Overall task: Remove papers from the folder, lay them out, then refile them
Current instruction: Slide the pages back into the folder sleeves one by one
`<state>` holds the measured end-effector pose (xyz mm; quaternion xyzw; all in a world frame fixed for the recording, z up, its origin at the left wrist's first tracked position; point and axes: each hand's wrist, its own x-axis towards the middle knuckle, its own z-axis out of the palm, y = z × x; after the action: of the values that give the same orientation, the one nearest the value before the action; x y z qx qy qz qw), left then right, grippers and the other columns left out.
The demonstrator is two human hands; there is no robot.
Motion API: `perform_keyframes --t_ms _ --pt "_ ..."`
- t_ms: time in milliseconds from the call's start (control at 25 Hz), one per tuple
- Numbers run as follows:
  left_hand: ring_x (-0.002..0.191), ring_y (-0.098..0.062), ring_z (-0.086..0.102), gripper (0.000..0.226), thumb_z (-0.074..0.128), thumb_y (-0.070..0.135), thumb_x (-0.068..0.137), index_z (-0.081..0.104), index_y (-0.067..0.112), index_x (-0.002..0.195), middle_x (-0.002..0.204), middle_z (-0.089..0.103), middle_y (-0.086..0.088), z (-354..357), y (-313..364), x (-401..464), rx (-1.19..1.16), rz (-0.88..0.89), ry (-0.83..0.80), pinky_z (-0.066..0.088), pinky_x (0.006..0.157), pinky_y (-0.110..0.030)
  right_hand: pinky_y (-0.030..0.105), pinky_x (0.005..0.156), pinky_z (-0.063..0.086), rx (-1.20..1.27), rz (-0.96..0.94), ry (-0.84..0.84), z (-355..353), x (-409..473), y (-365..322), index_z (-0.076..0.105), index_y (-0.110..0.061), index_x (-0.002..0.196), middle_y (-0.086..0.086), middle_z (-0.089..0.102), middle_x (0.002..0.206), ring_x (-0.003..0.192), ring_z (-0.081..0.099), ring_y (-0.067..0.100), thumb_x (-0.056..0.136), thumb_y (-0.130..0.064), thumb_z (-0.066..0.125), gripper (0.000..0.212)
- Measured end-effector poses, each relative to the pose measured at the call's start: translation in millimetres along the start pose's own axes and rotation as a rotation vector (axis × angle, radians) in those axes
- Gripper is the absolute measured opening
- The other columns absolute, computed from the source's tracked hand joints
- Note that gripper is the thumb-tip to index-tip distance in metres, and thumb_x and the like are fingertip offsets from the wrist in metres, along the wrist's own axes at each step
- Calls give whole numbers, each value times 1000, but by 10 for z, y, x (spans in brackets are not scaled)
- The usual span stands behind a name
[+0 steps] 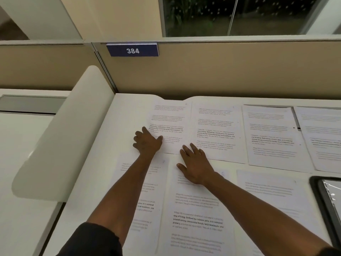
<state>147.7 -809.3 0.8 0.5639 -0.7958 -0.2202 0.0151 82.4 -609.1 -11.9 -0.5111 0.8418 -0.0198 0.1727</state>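
Several printed sheets lie flat on the white desk (127,108) in two rows. My left hand (147,142) rests on the lower left corner of the far-left sheet (170,124), fingers loosely bent, thumb on the paper. My right hand (195,163) lies flat with fingers spread, touching the lower edge of the second far sheet (216,130) and the top of the near middle sheet (197,218). More sheets lie at the far right (271,137) and near left (145,196). A dark folder (326,204) with a clear sleeve sits at the right edge.
A curved white divider (60,137) rises along the desk's left side. A beige partition (221,71) with a blue plate marked 384 (132,50) stands behind the desk. Another sheet (324,137) overlaps the far right edge of the view.
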Motion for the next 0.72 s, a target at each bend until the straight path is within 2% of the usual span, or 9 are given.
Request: perform_keyframes --t_ms 120,200,320,360,440,520,600,640,720 --pt "130 -37 46 81 75 48 81 36 11 143 139 48 -17 -72 90 84 -246 -125 -47 31 109 -51 48 124 6 -4 3 9 54 -8 -1 15 -15 160 2 3 169 155 -5 29 105 -52 28 67" --pt "125 -35 52 72 78 40 81 44 11 139 136 56 -12 -112 121 122 -469 -147 -97 38 109 -48 49 124 7 -11 4 15 56 -2 8 16 -15 160 3 5 169 155 -5 29 105 -52 28 66" --pt "107 -28 63 46 74 19 86 56 13 128 128 64 -9 -193 186 90 -817 -142 -174 54 97 -45 50 124 14 4 3 44 41 -2 15 24 -16 158 5 13 168 155 1 29 103 -56 23 68" --pt "103 -27 64 40 72 12 87 58 14 124 125 65 -8 -238 232 49 -905 -142 -191 55 94 -45 51 123 17 82 25 85 11 -23 -1 27 -16 157 6 16 167 155 6 29 101 -60 22 71" --pt "100 -25 65 36 70 6 88 58 18 120 122 66 -6 -349 336 -49 -1027 -134 -187 56 92 -45 46 124 18 425 140 219 -93 -80 -32 32 -19 155 5 23 165 153 16 25 101 -63 30 70" --pt "101 -26 67 38 71 2 86 58 19 119 123 66 -4 -454 398 -191 -1142 -117 -183 57 91 -45 41 121 26 851 350 341 -267 -171 -39 39 -23 153 0 36 159 146 33 20 98 -60 46 66" --pt "102 -28 68 45 73 -1 84 58 15 124 124 66 -5 -555 424 -411 -1289 -107 -241 58 89 -46 41 112 41 1284 544 337 -482 -324 -15 45 -27 148 -5 49 148 132 51 18 91 -63 57 68" --pt "104 -29 69 49 74 -1 83 58 14 127 124 67 -5 -596 438 -568 -1355 -100 -289 59 88 -46 43 106 48 1471 600 318 -558 -438 31 49 -25 144 -4 55 142 123 59 21 89 -63 62 68" --pt "105 -30 69 52 75 0 83 58 14 130 123 69 -5 -630 486 -978 -1435 -67 -392 59 87 -47 44 94 57 1788 643 274 -682 -760 172 61 -16 130 9 68 124 107 69 30 88 -52 70 56"
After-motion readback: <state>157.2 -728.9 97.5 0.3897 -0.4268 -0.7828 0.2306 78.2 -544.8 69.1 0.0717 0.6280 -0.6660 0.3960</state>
